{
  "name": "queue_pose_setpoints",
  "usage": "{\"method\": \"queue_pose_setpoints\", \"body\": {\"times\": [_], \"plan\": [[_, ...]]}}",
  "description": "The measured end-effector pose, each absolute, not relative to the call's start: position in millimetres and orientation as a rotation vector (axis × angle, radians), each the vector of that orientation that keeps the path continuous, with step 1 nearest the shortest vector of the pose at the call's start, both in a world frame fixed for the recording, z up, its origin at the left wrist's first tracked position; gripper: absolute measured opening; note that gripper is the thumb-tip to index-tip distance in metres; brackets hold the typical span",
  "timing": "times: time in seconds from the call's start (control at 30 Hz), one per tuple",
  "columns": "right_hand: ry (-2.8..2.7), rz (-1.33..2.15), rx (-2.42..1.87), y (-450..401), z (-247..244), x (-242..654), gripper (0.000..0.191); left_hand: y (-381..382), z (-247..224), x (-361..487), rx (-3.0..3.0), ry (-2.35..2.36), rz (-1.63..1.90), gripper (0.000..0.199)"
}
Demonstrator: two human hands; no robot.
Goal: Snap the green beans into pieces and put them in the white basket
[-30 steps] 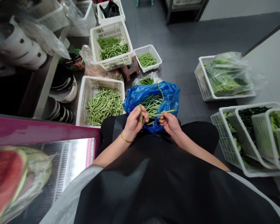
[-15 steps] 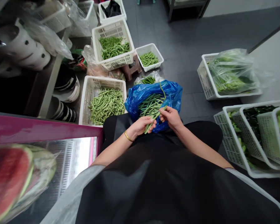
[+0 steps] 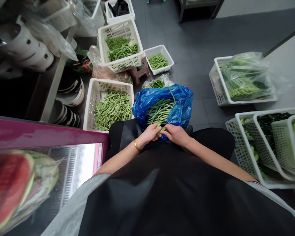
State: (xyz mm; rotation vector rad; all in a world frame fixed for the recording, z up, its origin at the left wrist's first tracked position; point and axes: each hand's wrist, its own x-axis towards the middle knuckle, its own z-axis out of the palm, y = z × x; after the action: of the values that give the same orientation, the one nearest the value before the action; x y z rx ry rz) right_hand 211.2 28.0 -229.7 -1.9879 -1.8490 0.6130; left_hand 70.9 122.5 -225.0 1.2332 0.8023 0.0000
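Observation:
Short pieces of green bean are gripped in my left hand, which wears a gold bangle. Close beside it, my right hand pinches the end of a green bean, its fingertips meeting those of the left. Both hands are over my lap at the near edge of a blue plastic bag. Long uncut green beans lie inside the open bag, one poking up over its far side. To the left, a white basket holds many short bean pieces.
Beyond the bag are a small white basket of beans and a larger basket on a stool. At right stand a crate with bagged greens and several tilted baskets. A display case with cut watermelon borders my left.
My right hand has come down and closer to my left hand. The longer bean stretched between them now shows as short pieces at the left fingers.

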Motion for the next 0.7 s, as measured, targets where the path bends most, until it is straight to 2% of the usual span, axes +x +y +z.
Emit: {"method": "queue_pose_setpoints", "body": {"times": [0.13,0.3,0.37,0.47,0.5,0.57,0.63,0.7], "plan": [[-2.001,0.892,-1.871,26,-223,216,0.031,126,-224,62,1.343,0.753,-0.15,0.02],[-1.114,1.497,-1.335,24,-226,208,0.04,126,-222,53,1.144,0.458,-0.044,0.034],[-0.932,1.685,-1.19,28,-227,213,0.042,128,-225,49,1.019,0.404,-0.007,0.038],[-1.288,2.008,-1.329,47,-228,227,0.038,140,-233,41,0.79,0.499,0.178,0.041],[-1.508,1.978,-1.494,56,-229,231,0.033,146,-236,39,0.724,0.56,0.276,0.042],[-1.893,1.566,-1.892,79,-233,229,0.024,158,-240,34,0.637,0.675,0.428,0.045],[-2.096,0.996,-2.138,104,-241,217,0.03,167,-241,33,0.601,0.75,0.488,0.048],[-2.246,0.718,-2.199,124,-252,200,0.037,171,-239,33,0.601,0.781,0.477,0.044]]}}
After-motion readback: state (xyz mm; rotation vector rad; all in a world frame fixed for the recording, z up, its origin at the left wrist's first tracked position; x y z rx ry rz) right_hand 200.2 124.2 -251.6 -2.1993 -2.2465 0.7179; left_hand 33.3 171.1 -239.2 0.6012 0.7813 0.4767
